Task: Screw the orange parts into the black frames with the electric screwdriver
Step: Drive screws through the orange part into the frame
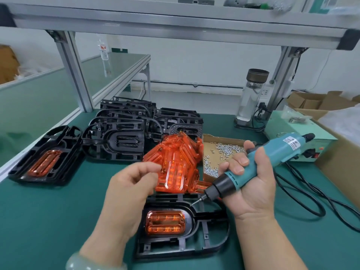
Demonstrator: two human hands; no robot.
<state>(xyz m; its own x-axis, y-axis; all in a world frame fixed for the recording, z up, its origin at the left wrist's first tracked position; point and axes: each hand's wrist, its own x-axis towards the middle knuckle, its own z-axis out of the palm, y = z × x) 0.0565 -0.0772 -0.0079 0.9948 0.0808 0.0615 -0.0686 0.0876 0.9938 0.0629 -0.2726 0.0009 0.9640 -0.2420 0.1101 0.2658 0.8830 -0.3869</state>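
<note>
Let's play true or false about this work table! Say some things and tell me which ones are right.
1. The right hand holds the electric screwdriver. True.
2. The screws lie in a glass bottle. False: they lie in a cardboard tray.
3. An orange part sits in the nearest black frame. True.
4. The frame at the far left is empty. False: it also has an orange piece in it.
</note>
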